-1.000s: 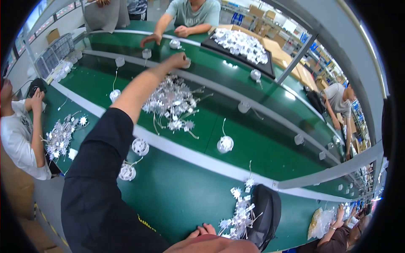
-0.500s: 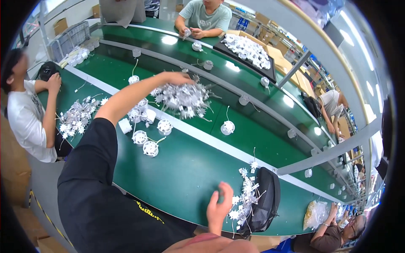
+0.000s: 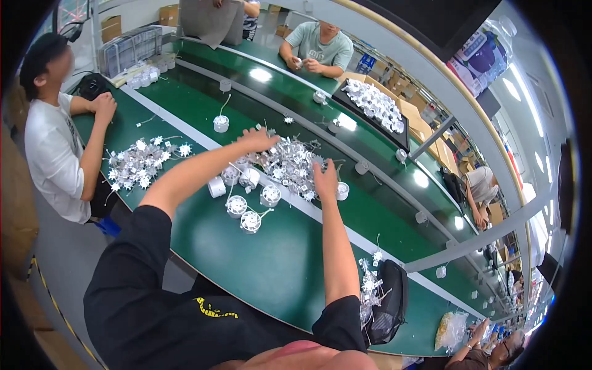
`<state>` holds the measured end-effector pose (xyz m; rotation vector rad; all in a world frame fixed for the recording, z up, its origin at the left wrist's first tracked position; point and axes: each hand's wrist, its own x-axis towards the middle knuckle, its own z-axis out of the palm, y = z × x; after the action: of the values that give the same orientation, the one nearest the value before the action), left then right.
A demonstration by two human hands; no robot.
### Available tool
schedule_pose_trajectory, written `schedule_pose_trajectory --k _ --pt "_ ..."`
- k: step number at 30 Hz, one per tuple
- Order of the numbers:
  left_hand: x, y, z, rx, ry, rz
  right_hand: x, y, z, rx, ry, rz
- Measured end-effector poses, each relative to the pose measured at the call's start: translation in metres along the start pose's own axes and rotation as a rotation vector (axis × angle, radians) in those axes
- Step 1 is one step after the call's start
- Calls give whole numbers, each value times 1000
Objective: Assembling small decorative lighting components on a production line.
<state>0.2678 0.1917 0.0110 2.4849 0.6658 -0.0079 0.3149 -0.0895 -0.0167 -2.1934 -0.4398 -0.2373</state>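
Observation:
A large heap of white star-shaped parts with thin wires point(image 3: 288, 168) lies on the green conveyor against the pale rail. My left hand point(image 3: 259, 140) rests at the heap's far left edge, fingers stretched out. On the heap's right side is my right hand point(image 3: 325, 180), its fingers apart and touching the outer parts. Just beyond that hand stands a round white cup with a wire point(image 3: 342, 191). On the near side of the rail, several white round cups with star parts inside point(image 3: 250, 221) are grouped below my left forearm. One white cup point(image 3: 216, 187) lies tipped on its side.
A smaller pile of star parts point(image 3: 140, 161) lies at left, near a person in white point(image 3: 55, 148). More parts point(image 3: 370, 287) sit beside a black mesh bag point(image 3: 390, 302) at right. A metal post point(image 3: 475, 240) slants across the right. Opposite, a person works beside a black tray point(image 3: 402, 128).
My right hand has moved from above the near table edge, by the black bag, forward to the heap's right side. My left hand stays at the heap. The view has shifted.

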Motion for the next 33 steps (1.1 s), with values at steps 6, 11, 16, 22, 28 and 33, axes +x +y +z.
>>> schedule_pose_trajectory --k 6,11,16,22,28,33 --pt "-23 51 45 -224 -148 82 7 -1 18 -170 -118 93" --pt "12 7 29 -789 -500 159 6 -54 32 -12 -164 147" --pt "-72 91 32 -932 -626 114 -6 2 -12 72 -106 240" --pt "-129 104 69 -922 -509 89 -74 -43 -63 70 -56 235" --pt "-242 145 102 -1121 -819 382 -188 -31 -145 -23 325 110" --pt "-262 151 55 -221 -604 1004 -278 -32 -178 -359 459 254"
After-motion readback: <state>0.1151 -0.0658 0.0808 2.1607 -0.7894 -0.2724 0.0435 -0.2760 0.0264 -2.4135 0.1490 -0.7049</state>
